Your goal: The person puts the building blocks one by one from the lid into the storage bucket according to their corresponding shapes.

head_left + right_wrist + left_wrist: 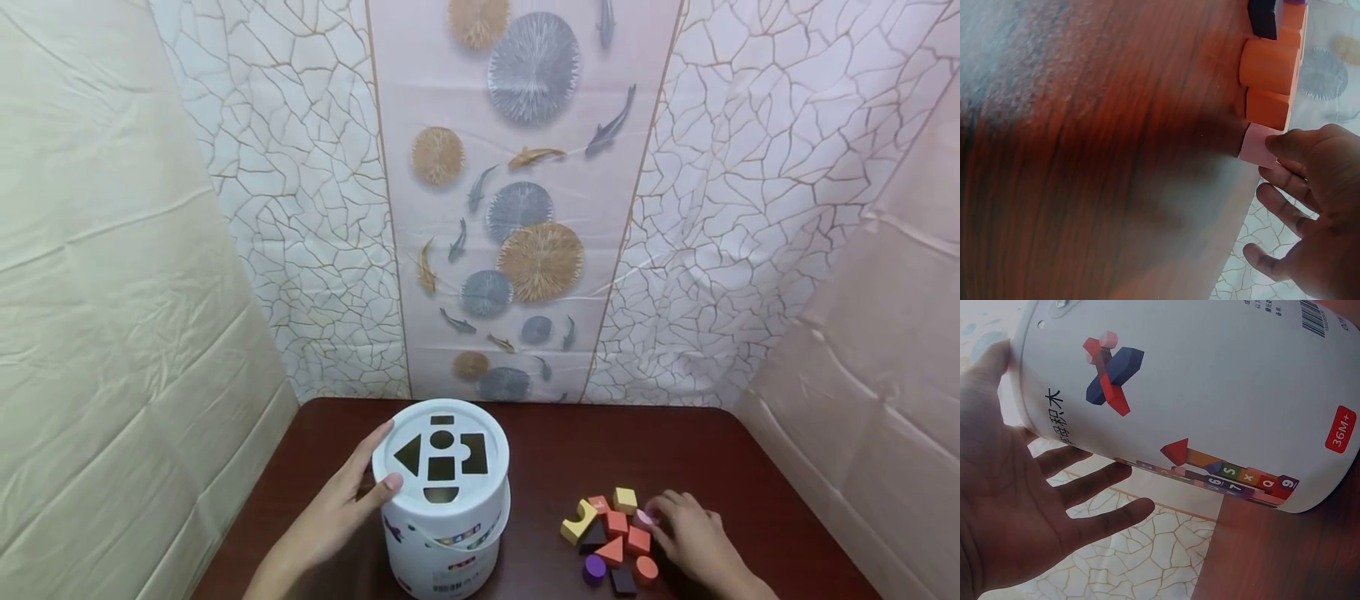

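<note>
A white bucket (408, 554) stands upright on the table, its lid (489, 492) pierced with several shaped holes. At its left side my left hand (333, 510) touches the lid's edge, thumb on the rim. In the left wrist view this hand's fingers (1110, 517) are stretched out and spread beside the printed wall. Over on the right, my right hand (697, 537) is at the edge of a group of toy blocks. It pinches a pink cylindrical block (1256, 145) between thumb and forefinger, low at the tabletop; the other fingers are apart from it.
Left of the right hand lie a yellow arch block (577, 525), a yellow cube (625, 500), a red triangle (611, 552), a purple cylinder (594, 570), an orange cylinder (646, 570) and black blocks. Patterned cloth (345, 250) hangs behind and beside the dark table (540, 450).
</note>
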`<state>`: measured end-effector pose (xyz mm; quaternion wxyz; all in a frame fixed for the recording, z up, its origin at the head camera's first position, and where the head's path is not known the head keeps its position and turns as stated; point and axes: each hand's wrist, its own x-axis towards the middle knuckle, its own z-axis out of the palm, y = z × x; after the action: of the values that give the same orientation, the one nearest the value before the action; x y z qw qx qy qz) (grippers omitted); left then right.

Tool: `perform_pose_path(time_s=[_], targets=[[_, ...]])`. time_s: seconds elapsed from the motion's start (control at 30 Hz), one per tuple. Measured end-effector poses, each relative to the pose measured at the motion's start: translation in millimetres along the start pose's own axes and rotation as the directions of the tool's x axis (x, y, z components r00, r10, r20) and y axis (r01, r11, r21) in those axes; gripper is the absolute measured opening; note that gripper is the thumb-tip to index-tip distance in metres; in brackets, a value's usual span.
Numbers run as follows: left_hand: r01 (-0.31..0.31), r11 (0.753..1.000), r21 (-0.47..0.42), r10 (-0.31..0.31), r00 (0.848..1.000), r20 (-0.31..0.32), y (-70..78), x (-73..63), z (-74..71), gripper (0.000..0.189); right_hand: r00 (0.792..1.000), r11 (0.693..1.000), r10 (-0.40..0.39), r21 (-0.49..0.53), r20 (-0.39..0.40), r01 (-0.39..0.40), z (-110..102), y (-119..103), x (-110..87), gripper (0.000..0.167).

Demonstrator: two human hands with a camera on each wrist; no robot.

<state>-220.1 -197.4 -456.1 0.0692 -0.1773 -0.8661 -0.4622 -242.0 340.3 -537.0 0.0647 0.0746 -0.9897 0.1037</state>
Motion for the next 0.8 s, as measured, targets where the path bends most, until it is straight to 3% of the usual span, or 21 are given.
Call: perform_pose_path(time_s=[0.2, 0.5, 0.67, 0.73, 0.8], targets=[[0.011, 1.0, 0.003, -0.011, 1.0, 0.013, -1.0, 1.2, 0.9, 0.078, 0.999, 0.998, 0.035, 0.051, -0.011, -0.035, -9.1, 5.0, -2.6, 0.021], [-0.038, 0.998, 0.056, 0.036, 0.999, 0.04, -0.3, 1.4, -6.0, 0.087, 0.985, 0.99, -0.004, 0.138, -0.173, 0.028, -33.5, -12.9, -8.9, 0.027], [-0.068, 0.997, 0.044, 0.066, 0.997, 0.044, -2.2, 0.7, -4.6, 0.089, 0.933, 0.972, -0.113, 0.154, -0.341, 0.175, -44.2, -29.9, -11.2, 0.035], [-0.063, 0.998, 0.031, 0.061, 0.997, 0.045, -3.2, 0.7, -3.0, 0.088, 0.914, 0.959, -0.146, 0.173, -0.378, 0.225, -51.9, -39.8, -11.6, 0.038], [-0.056, 0.998, 0.019, 0.055, 0.998, 0.045, -3.8, 0.7, -1.6, 0.088, 0.909, 0.944, -0.163, 0.208, -0.383, 0.257, -62.2, -51.9, -12.1, 0.039]])
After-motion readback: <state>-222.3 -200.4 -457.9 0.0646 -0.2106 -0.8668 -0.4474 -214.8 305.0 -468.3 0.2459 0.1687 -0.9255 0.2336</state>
